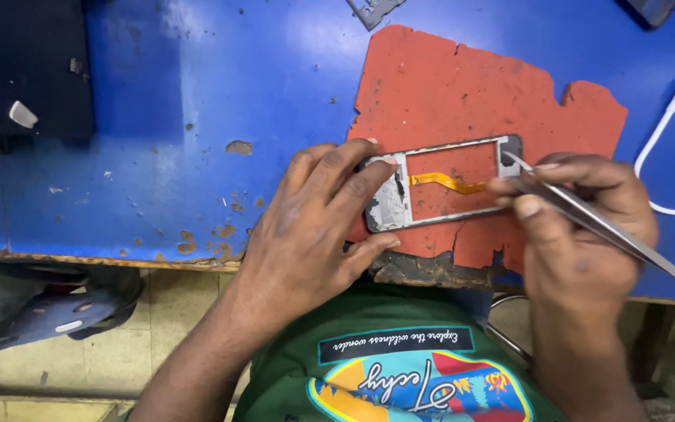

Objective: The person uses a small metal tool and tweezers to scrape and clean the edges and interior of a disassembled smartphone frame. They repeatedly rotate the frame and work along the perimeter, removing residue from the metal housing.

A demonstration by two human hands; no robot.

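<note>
A grey phone frame (462, 144) lies on a torn red mat (462, 86) on the blue table. It is hollow in the middle, with an orange flex cable (447, 183) across the opening and a metal section at its left end. My left hand (318, 219) presses its fingertips on the frame's left end. My right hand (580, 227) grips steel tweezers (595, 223) whose tips touch the frame's top right corner.
The worn blue table (220, 86) has chipped paint near its front edge. A white cable (666, 125) runs at the right. Dark device parts sit at the top edge (373, 9) and top right (654, 9). A dark panel (25, 70) covers the left.
</note>
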